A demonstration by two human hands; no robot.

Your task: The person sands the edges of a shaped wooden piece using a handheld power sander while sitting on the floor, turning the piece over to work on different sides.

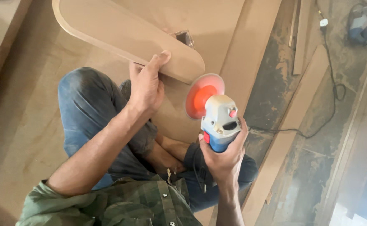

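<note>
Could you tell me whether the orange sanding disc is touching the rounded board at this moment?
No: the orange sanding disc sits just below the rounded board, with a visible gap between them.

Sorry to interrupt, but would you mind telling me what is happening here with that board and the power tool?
A person sits on the floor among sheets of brown board. Their left hand holds a rounded board panel by its lower edge, tilted up over the knee. Their right hand grips a blue and grey angle grinder with an orange disc, which sits just below the panel's rounded end. Whether the disc touches the edge cannot be told. A second power tool lies on the dusty floor at upper right.
</note>
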